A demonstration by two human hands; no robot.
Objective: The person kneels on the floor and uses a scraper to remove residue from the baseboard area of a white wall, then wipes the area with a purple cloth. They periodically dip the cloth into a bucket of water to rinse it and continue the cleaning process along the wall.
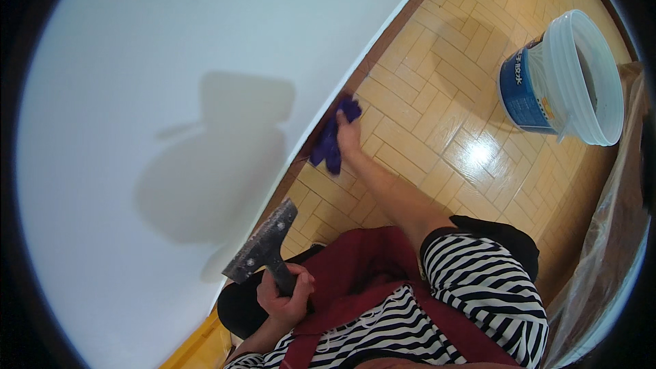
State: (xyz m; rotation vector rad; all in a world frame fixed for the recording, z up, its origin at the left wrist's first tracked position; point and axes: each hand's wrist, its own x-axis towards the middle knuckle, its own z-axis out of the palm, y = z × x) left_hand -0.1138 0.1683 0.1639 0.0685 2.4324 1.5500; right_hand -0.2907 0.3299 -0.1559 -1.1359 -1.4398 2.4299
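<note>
My left hand (284,294) grips the handle of a wide-bladed scraper (259,246), held up in front of the wall with the blade pointing away from me. The blade's face is dark and worn, with two bolts showing. Further out, my right hand (349,136) presses a crumpled purple cloth (328,141) to the brown baseboard (379,50) where wall and floor meet. Part of the cloth hangs below my fingers onto the floor, and its edges look slightly blurred.
A white wall (154,36) fills the left side, with a shadow on it. On the glossy herringbone-pattern floor (410,148) at right stands a translucent plastic bucket (556,82) with a blue label bearing writing. Clear plastic sheeting (599,246) drapes along the right edge.
</note>
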